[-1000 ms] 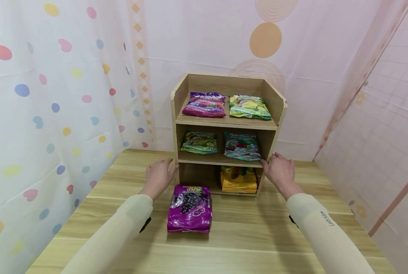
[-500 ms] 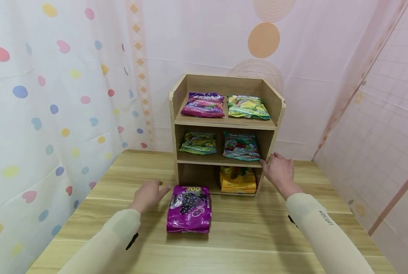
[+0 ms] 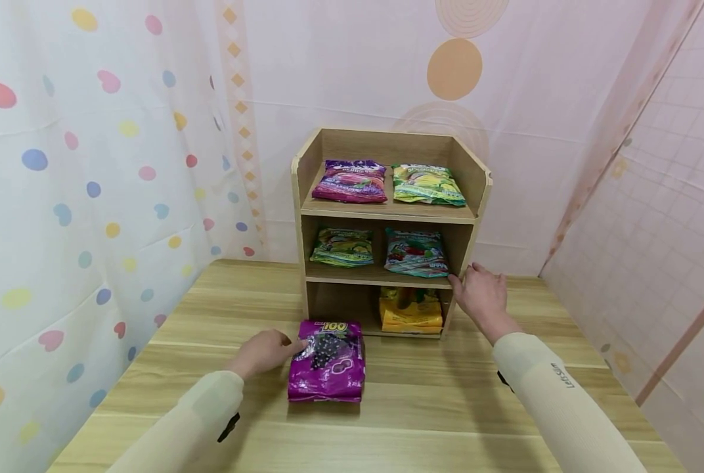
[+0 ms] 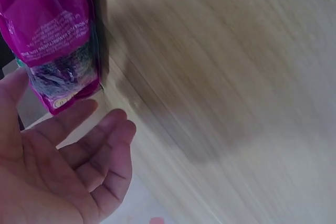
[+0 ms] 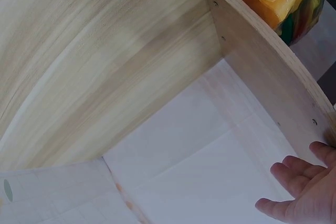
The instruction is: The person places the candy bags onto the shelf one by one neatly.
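Note:
A purple candy bag with a grape picture lies on the table in front of a small wooden shelf. My left hand is at the bag's left side, its thumb over the bag's upper left edge. In the left wrist view the fingers are loosely bent beside the bag, not closed round it. My right hand rests at the shelf's right side, thumb at the front edge near the middle board. In the right wrist view its fingers spread loosely along the side panel.
On the top board lie a pink-purple bag and a yellow-green bag. The middle board holds a green-yellow bag and a teal bag. A yellow bag occupies the bottom right. Patterned curtains enclose the table.
My left hand has left the shelf's left side and come down toward the purple candy bag, its thumb now over the bag's edge. The right hand has stayed at the shelf.

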{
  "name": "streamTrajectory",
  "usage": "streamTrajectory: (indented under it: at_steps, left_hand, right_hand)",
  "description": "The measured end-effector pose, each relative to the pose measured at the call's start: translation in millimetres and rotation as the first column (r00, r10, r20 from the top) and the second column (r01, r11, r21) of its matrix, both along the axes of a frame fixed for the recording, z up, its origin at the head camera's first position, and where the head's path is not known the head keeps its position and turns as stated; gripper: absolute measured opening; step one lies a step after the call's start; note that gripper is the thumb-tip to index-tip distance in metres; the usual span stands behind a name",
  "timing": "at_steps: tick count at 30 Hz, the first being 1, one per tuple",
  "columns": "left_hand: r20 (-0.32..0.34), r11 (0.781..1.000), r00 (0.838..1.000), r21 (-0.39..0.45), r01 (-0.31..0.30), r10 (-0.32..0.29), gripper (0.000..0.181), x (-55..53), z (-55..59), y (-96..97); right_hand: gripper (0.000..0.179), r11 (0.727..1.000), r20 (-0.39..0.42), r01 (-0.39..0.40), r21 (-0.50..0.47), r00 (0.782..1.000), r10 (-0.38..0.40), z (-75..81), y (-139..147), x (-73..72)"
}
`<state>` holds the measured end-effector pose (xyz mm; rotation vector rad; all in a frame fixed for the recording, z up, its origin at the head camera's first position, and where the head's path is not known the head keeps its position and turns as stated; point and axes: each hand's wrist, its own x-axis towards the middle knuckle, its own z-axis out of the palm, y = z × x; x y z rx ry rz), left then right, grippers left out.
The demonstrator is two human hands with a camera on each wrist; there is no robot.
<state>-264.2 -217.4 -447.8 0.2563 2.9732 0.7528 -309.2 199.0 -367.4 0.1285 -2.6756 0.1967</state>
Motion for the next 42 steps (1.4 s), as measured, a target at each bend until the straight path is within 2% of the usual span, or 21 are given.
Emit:
streamTrajectory:
  at_steps: [5,13,21,28,33,37,39,42]
  left_hand:
    - [0.032,1.000,0.999,0.023,0.010,-0.011,0.059,3.7,2.3,5.5]
    - [0.023,0.998,0.999,0.049,0.029,-0.030,0.041,2.2,1.2,12.1]
    - [0.005,0.997,0.998,0.058,0.057,-0.058,0.045,-2.3,-1.3,14.7]
    - [-0.014,0.990,0.997,0.124,0.072,-0.071,0.042,-2.2,-1.4,13.8]
    - [-0.018,0.979,0.998,0.193,0.060,-0.058,0.037,-3.7,-2.8,14.4]
    - [0.007,0.956,1.000,0.293,0.027,-0.031,0.028,-4.7,-1.6,17.6]
    - [-0.003,0.942,1.000,0.335,0.030,-0.031,0.026,-5.4,0.2,20.4]
    - [-0.042,0.933,0.999,0.357,0.046,-0.034,0.029,-6.7,2.6,24.7]
  right_hand:
    - [0.052,1.000,0.007,0.001,-0.002,1.000,-0.001,-0.4,0,-0.5]
    - [0.051,1.000,0.007,-0.001,-0.020,1.000,0.001,-1.1,0,-1.1]
    - [0.051,1.000,0.005,0.003,-0.025,1.000,-0.003,-1.6,1,-1.6]
    - [0.050,1.000,-0.005,0.000,-0.026,1.000,0.000,-1.7,0,-0.8]
    - [0.050,1.000,0.000,-0.003,-0.021,1.000,0.003,-1.2,-1,0.0]
    - [0.051,1.000,0.006,-0.001,-0.023,1.000,0.001,-0.9,-1,0.1]
    - [0.051,1.000,0.010,0.000,-0.026,1.000,0.000,-0.7,-1,0.2]
    - [0.051,1.000,0.015,0.002,-0.031,1.000,-0.002,-0.8,-1,0.2]
